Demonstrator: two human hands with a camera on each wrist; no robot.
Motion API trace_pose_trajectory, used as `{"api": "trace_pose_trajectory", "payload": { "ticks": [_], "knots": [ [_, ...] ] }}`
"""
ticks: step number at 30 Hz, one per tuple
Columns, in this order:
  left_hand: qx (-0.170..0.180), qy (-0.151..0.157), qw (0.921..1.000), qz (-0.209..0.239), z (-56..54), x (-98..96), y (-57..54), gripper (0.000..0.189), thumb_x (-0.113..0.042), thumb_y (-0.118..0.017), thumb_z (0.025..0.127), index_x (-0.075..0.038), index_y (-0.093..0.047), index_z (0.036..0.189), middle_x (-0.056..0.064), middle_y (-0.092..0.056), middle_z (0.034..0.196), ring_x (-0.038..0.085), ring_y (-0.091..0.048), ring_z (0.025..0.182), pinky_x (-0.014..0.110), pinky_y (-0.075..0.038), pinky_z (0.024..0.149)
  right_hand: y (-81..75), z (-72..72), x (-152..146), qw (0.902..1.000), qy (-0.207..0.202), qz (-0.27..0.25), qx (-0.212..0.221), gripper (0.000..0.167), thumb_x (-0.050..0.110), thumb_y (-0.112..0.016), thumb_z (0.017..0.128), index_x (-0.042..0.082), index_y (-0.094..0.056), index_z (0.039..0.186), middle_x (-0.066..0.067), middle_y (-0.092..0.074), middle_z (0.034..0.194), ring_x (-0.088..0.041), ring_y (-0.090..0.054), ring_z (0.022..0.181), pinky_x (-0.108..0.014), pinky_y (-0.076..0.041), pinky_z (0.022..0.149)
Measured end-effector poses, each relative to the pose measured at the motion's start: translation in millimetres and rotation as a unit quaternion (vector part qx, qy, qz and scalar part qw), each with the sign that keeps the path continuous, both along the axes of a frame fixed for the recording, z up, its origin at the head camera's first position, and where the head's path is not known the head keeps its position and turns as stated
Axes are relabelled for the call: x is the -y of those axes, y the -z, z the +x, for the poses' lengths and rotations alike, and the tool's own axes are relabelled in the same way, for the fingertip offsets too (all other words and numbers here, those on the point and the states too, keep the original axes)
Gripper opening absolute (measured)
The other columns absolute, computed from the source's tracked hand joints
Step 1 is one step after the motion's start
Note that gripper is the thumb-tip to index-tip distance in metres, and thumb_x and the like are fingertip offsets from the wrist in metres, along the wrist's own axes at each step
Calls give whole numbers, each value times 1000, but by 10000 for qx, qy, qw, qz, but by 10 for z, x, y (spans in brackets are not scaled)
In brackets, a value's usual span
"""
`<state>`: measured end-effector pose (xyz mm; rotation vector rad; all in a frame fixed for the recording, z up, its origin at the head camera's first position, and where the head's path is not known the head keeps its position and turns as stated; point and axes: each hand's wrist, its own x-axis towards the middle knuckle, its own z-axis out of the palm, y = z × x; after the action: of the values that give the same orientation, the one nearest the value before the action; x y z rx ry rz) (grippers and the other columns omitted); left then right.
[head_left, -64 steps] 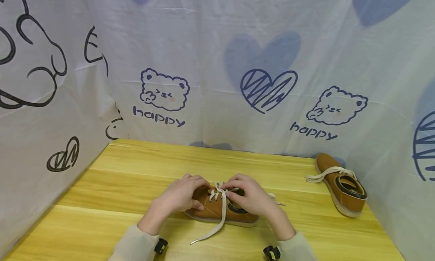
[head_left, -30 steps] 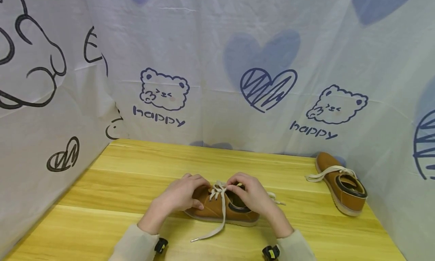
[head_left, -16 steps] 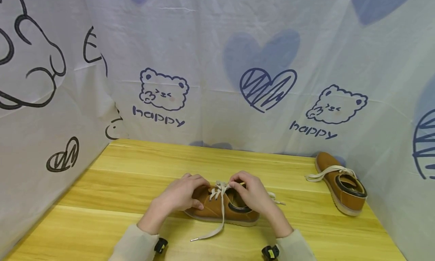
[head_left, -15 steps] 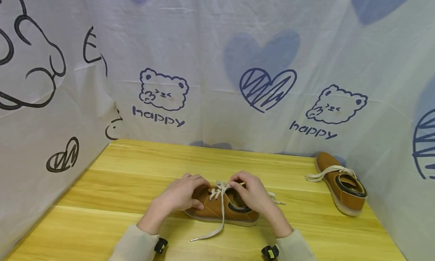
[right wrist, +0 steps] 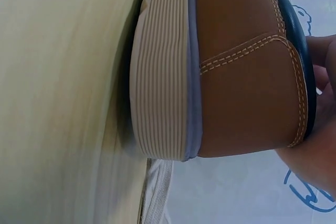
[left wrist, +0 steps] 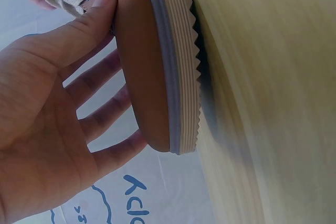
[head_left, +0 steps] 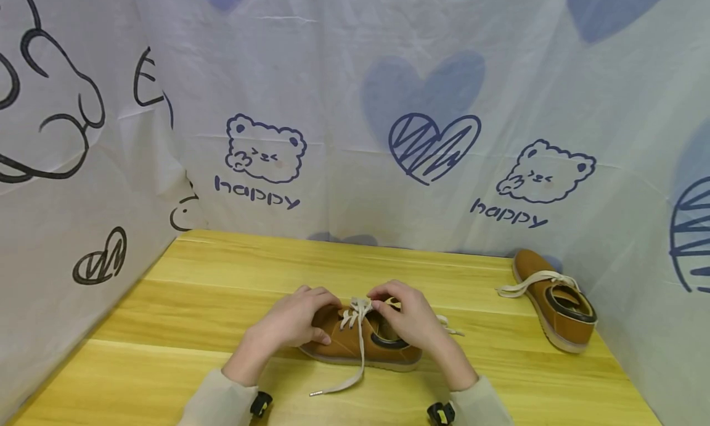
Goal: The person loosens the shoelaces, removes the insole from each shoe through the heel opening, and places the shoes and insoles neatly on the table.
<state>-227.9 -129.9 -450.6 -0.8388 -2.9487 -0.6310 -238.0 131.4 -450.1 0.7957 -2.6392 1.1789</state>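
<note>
A white cloth (head_left: 333, 74) printed with hearts, bear faces and the word "happy" hangs along the left, back and right edges of the yellow wood-grain desk (head_left: 222, 266). From the left, a pale left sleeve (head_left: 219, 401), a small black device (head_left: 261, 404) at its cuff, leads to the left hand (head_left: 299, 315). That hand is partly closed and grips the toe of the near shoe (head_left: 346, 346), thumb on the near side and spread fingers on the far side. The brown shoe stands on its sole, well in from the desk's left and right edges, toe toward the left edge. One lace (head_left: 363, 352) drops over its near side, its tipped end on the desk. The right hand (head_left: 407, 315), over the shoe's opening, pinches the lacing between thumb and forefinger; a right sleeve (head_left: 479, 404) follows. Another lace end (head_left: 452, 328) lies beyond the heel. Farthest right, in the desk's back right corner, sits the second shoe (head_left: 545, 309), toe toward the back edge.
</note>
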Motion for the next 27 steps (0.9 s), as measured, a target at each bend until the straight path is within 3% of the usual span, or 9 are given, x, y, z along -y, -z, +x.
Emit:
{"api": "trace_pose_trajectory", "payload": {
  "ticks": [4,10,18,27],
  "knots": [
    [-9,-2,10000,-3,-1,2,0,65,-27,-94,73,-19,-69,132,0,-66,135,29,-58,121,56,-51,103,-18,5,-16,9991,-353,39,-224,17,10,-72,98,21,-76,111,8,-69,111,-18,-68,105,-46,-58,94],
    [-10,-5,10000,-7,0,5,2,65,-27,-94,73,-19,-69,132,0,-66,135,28,-58,120,55,-52,101,-44,23,-14,9934,-828,292,-733,16,5,-75,95,17,-75,106,4,-67,111,-17,-68,105,-37,-60,92],
    [-5,10,10000,-12,-1,8,1,64,-27,-94,73,-19,-69,131,0,-66,134,28,-58,119,55,-52,101,-28,20,-2,9925,-472,627,-942,11,12,-78,94,20,-74,101,8,-69,105,-14,-68,98,-39,-60,87],
    [-34,12,10000,17,-2,11,1,64,-26,-94,73,-19,-69,131,0,-66,134,28,-58,120,55,-51,102,4,-15,-18,9968,-313,223,-705,8,12,-75,96,18,-74,100,8,-71,99,-9,-67,88,-31,-60,79]
  ]
}}
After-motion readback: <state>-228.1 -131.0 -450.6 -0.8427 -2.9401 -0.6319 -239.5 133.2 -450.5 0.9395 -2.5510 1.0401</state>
